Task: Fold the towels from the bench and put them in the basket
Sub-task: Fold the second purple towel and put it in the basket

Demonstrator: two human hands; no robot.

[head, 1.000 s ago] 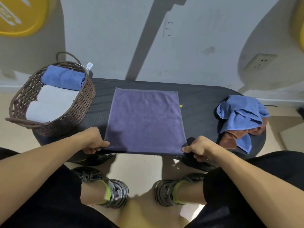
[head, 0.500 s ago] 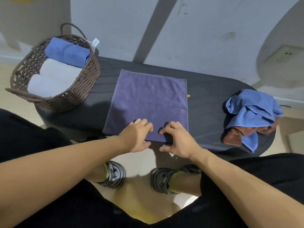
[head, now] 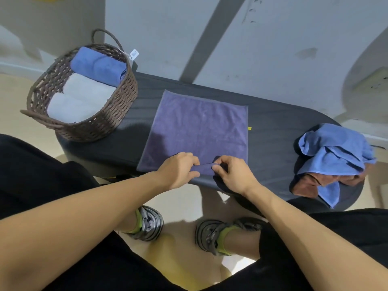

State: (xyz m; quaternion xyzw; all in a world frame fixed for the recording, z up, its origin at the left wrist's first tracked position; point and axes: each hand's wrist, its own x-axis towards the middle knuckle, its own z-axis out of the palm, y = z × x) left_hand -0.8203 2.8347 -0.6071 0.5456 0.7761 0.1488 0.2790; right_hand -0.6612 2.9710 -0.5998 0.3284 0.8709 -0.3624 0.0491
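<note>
- Your left hand and right hand met at the near edge of the purple towel, fingers curled, each pinching a raised fold of the hem between them.
- The purple towel lay flat at the middle of the dark desk, its near edge at the desk's near rim.
- At the far left end of the desk stood the wicker basket, holding one rolled blue towel at its far end and two rolled white towels nearer you.
- At the right end of the desk, well apart from your hands, sat a crumpled heap: a light blue towel lying over a brown towel.
</note>
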